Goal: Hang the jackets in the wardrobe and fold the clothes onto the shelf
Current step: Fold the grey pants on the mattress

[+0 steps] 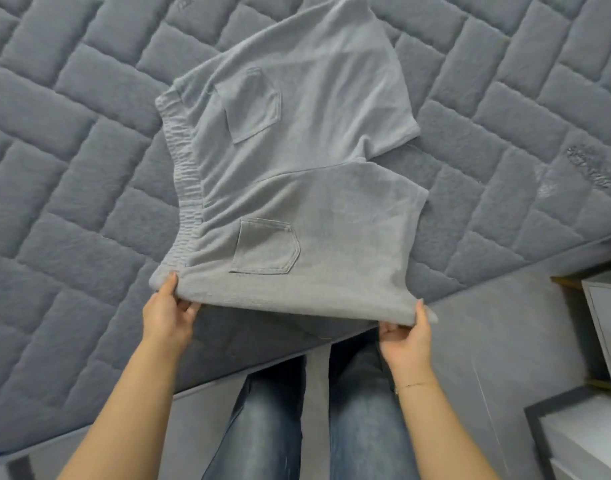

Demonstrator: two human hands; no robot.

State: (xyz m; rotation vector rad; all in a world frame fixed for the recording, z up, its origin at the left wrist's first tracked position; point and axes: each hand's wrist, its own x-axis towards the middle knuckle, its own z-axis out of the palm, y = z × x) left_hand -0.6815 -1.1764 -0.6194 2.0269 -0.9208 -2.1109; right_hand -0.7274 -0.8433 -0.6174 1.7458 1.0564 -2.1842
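Note:
A pair of light grey shorts lies spread on the quilted grey bed, back side up, with two patch pockets showing and the elastic waistband to the left. Its near edge is lifted off the bed. My left hand pinches the near waistband corner, thumb on top. My right hand pinches the near leg hem at the bed's edge. The far leg lies flat toward the top of the view.
The bed edge runs diagonally just in front of my legs in blue jeans. White furniture with a dark-framed top and a white drawer unit stand at the right on the grey floor.

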